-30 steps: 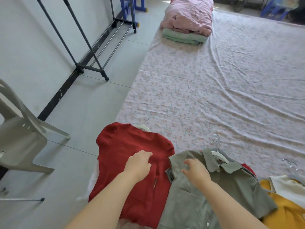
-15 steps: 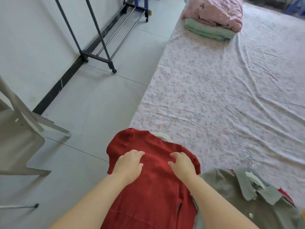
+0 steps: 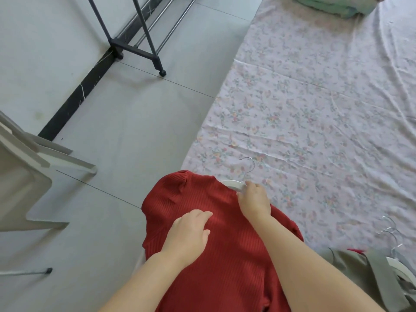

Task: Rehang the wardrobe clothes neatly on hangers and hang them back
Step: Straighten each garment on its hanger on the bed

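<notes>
A red ribbed top [image 3: 193,199] lies flat at the near edge of the flower-print bed sheet [image 3: 315,113], on a white hanger [image 3: 234,183] whose metal hook points away from me. My right hand [image 3: 255,200] pinches the hanger's white neck where it leaves the collar. My left hand [image 3: 190,235] rests flat on the top's chest, fingers together, holding nothing. At the lower right lies an olive-green shirt [image 3: 369,273] on another white hanger, with several metal hooks above it.
A dark clothes rack [image 3: 139,49] on wheels stands on the grey floor at the upper left, by the wall. A pale plastic chair [image 3: 24,183] is at the left. Folded green bedding [image 3: 326,5] lies at the bed's far end.
My right hand went from the olive shirt to the red top, then up to the hanger's neck. My left hand slid lower on the top. The view dropped and shifted left.
</notes>
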Action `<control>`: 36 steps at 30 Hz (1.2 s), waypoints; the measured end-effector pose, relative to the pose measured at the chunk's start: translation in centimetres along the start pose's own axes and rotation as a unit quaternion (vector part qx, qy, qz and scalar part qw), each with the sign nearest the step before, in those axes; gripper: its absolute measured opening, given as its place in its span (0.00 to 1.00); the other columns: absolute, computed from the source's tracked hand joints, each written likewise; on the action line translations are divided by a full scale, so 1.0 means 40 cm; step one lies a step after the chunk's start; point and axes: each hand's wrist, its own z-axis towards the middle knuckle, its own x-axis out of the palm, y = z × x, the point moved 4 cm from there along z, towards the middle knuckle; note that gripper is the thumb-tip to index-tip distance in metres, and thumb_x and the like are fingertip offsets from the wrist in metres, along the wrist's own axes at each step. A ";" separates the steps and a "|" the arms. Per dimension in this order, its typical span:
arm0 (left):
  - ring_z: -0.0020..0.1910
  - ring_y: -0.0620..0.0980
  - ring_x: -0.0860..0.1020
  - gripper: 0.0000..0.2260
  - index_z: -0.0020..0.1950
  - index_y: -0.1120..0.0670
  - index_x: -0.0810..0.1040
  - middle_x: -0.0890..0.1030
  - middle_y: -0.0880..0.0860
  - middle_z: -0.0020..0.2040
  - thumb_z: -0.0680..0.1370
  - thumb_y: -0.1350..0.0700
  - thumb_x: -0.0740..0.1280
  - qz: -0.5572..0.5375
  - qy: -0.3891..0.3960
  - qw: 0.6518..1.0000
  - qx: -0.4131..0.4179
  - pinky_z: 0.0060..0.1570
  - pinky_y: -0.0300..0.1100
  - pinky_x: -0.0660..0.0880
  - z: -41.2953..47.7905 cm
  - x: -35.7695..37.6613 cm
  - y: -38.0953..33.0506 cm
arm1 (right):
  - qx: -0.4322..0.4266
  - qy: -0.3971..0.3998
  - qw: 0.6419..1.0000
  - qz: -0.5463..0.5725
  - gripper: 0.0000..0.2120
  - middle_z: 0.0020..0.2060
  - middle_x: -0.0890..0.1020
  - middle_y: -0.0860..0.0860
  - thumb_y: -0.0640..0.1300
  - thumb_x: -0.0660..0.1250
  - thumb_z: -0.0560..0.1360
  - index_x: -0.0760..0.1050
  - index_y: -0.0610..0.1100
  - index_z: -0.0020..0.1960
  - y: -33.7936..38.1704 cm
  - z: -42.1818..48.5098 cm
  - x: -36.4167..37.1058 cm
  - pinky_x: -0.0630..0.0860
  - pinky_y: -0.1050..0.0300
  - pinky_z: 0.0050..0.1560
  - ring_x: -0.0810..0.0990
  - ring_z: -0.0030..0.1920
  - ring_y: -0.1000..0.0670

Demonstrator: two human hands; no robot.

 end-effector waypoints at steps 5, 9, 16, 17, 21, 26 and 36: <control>0.65 0.45 0.67 0.20 0.71 0.49 0.64 0.70 0.47 0.65 0.79 0.53 0.59 0.003 -0.026 1.000 0.013 0.63 0.38 0.61 0.006 -0.026 -0.037 | 0.011 -0.028 0.997 0.072 0.12 0.55 0.73 0.46 0.44 0.64 0.76 0.74 0.43 0.59 -0.009 -0.031 -0.034 0.69 0.54 0.48 0.74 0.52 0.45; 0.64 0.47 0.68 0.20 0.70 0.50 0.65 0.70 0.48 0.66 0.78 0.54 0.61 -0.009 -0.062 0.998 0.024 0.63 0.40 0.62 -0.011 -0.081 -0.101 | -0.013 -0.032 0.992 0.121 0.04 0.45 0.77 0.50 0.43 0.66 0.74 0.75 0.45 0.48 -0.005 -0.135 -0.081 0.65 0.57 0.42 0.76 0.48 0.47; 0.63 0.46 0.72 0.19 0.66 0.51 0.72 0.74 0.46 0.64 0.75 0.52 0.67 0.031 -0.089 0.992 0.081 0.61 0.41 0.67 -0.123 -0.192 -0.220 | -0.042 -0.063 0.978 0.194 0.06 0.40 0.78 0.56 0.43 0.70 0.70 0.75 0.47 0.46 -0.004 -0.446 -0.193 0.69 0.56 0.42 0.78 0.47 0.51; 0.58 0.47 0.76 0.18 0.62 0.51 0.75 0.78 0.46 0.59 0.73 0.52 0.71 0.052 -0.092 0.989 0.099 0.57 0.42 0.71 -0.152 -0.207 -0.238 | -0.046 -0.065 0.975 0.209 0.06 0.39 0.78 0.58 0.43 0.71 0.70 0.76 0.48 0.45 -0.006 -0.485 -0.210 0.71 0.57 0.43 0.78 0.47 0.52; 0.37 0.48 0.81 0.17 0.50 0.51 0.81 0.82 0.45 0.39 0.63 0.57 0.78 0.069 -0.111 0.980 0.148 0.39 0.41 0.75 -0.284 -0.255 -0.303 | -0.072 -0.080 0.965 0.239 0.05 0.40 0.80 0.58 0.45 0.70 0.70 0.75 0.51 0.42 0.000 -0.623 -0.273 0.70 0.62 0.44 0.77 0.45 0.56; 0.42 0.49 0.81 0.10 0.50 0.53 0.83 0.83 0.47 0.42 0.70 0.62 0.73 0.028 -0.144 0.977 0.154 0.46 0.38 0.70 -0.406 -0.301 -0.347 | -0.105 -0.134 0.948 0.270 0.05 0.31 0.76 0.61 0.43 0.72 0.68 0.77 0.50 0.40 0.016 -0.756 -0.326 0.66 0.68 0.40 0.74 0.38 0.60; 0.41 0.44 0.80 0.06 0.47 0.48 0.83 0.83 0.43 0.40 0.72 0.57 0.72 -0.081 -0.103 0.970 0.204 0.44 0.41 0.74 -0.581 -0.313 -0.432 | -0.070 -0.285 0.919 0.264 0.06 0.42 0.80 0.56 0.41 0.70 0.71 0.78 0.47 0.49 -0.063 -1.021 -0.345 0.67 0.69 0.47 0.77 0.45 0.55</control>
